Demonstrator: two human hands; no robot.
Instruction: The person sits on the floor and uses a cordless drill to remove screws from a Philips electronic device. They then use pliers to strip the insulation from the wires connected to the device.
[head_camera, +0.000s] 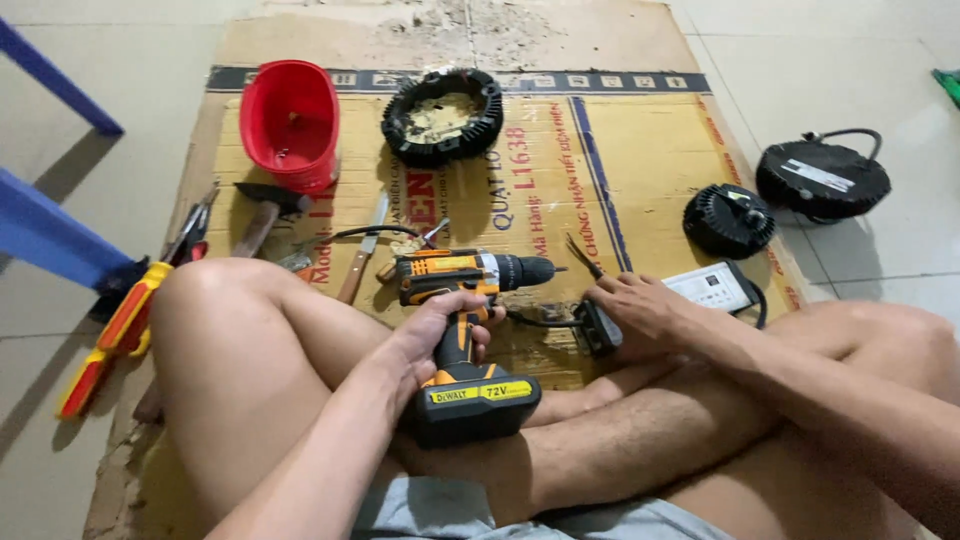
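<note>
My left hand (432, 330) grips the handle of an orange and black cordless drill (462, 290), its chuck pointing right. My right hand (640, 305) rests on a small black box-shaped part (598, 330) lying on the cardboard (560, 170) in front of my crossed legs. A thin dark cable runs between the drill's tip and that part. Just above my right hand lies a pair of thin pliers (584, 256).
A red bucket (291, 122) and a black ribbed round housing (442, 116) stand at the far side of the cardboard. A hammer (262, 212), a knife (362, 250) and red-yellow tools (120, 325) lie left. Two black round housings (728, 220) (822, 178) and a white driver box (712, 285) lie right.
</note>
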